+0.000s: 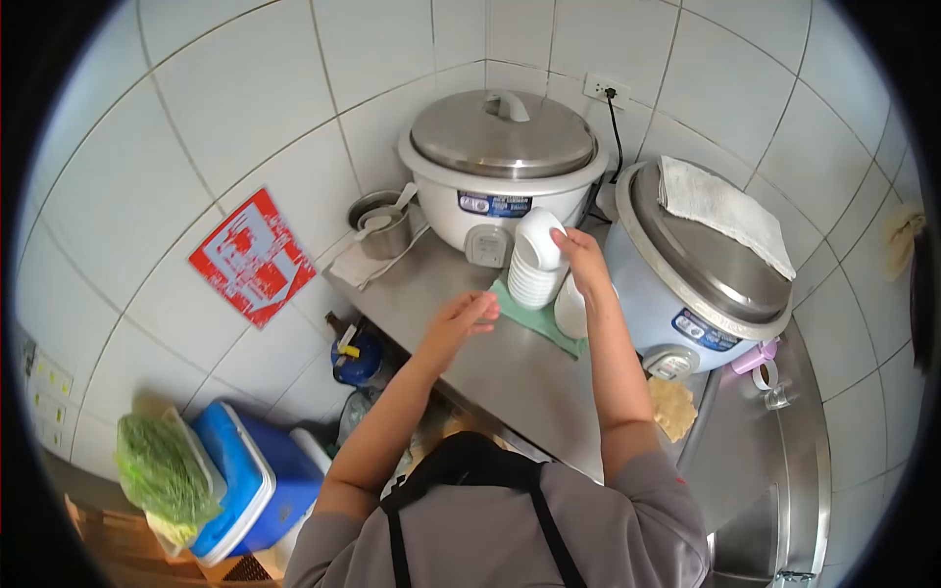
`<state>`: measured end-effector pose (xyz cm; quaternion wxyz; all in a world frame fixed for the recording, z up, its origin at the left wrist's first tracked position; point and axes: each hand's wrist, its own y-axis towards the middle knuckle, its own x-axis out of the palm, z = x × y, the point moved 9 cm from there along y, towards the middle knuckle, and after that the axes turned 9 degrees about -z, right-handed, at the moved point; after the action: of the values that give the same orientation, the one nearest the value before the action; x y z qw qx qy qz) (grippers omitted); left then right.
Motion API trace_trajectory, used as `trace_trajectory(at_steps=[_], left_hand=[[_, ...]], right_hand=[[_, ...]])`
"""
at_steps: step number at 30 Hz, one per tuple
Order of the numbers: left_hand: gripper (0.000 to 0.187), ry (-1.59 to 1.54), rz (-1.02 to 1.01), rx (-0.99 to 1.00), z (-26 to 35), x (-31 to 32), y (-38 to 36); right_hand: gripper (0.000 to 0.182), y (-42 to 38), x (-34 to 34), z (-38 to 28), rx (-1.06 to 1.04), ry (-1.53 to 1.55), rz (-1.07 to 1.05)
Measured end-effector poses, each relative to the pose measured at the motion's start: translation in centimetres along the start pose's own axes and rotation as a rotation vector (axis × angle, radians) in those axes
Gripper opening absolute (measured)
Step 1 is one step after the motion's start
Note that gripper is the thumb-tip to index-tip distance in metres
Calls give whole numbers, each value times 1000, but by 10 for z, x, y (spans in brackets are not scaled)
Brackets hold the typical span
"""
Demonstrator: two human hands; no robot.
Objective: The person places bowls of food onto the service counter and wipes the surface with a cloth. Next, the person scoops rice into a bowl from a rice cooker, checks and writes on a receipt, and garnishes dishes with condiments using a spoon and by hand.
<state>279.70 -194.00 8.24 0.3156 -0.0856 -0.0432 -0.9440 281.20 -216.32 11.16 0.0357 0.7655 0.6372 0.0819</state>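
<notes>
My right hand (585, 260) grips the rim of a white bowl (539, 238), which is tilted at the top of a stack of white bowls (532, 286). Left of the stack, my left hand (469, 316) is held in the air with its fingers stretched out and nothing in it. The stack stands on a green cloth (541, 321) on the steel counter (510, 377). More white bowls (569, 309) stand beside it, partly hidden by my right forearm.
Two large rice cookers stand at the back (502, 147) and right (701, 255), the right one with a white cloth (723, 211) on its lid. A metal pot (385, 235) holds ladles. A sink (750, 480) is at right; a blue cooler (255, 480) is low left.
</notes>
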Motion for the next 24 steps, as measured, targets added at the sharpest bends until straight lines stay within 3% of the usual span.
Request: trace_trajectory(at_steps=[2,4,5,6,7,9,11,13,15,17,20,23,24], left_hand=[[52,-538,-145,-28,3,20,24],[64,-927,-257,-29,7,17,36],[70,-1048,-305,1,8,8,42],[76,-1169,-353,30,12,-1,46],[78,-1066,-360,-4,13,-12,44],[82,-864,-364,-62,12,-42,25],[78,-570,-175,-35,-18,-104,10],[83,291,38,109,23,-147,-14],[83,247,150,107,29,-176,-34],[81,73,172,75,28,-199,-51],[82,26,264,106,30,-229,-69],[86,-28,303,148,27,-248,-72],[87,-143,289,136,16,-256,-70]], right_hand=[[23,-9,31,-21,-43,101,-110],[21,-17,82,-29,61,-209,-388],[21,-19,111,-47,-24,-407,-572],[21,-10,128,-80,-229,-628,-551],[22,2,143,-106,-432,-853,-522],[23,73,124,-141,-447,-675,-292],[22,148,96,-173,-487,-1207,160],[21,238,57,-155,-364,-1367,338],[22,298,28,-125,-60,-1523,435],[24,359,-1,-89,45,-1463,278],[36,355,8,-93,188,-1675,43],[26,328,16,-157,-118,-1496,344],[28,312,17,-184,-120,-1465,405]])
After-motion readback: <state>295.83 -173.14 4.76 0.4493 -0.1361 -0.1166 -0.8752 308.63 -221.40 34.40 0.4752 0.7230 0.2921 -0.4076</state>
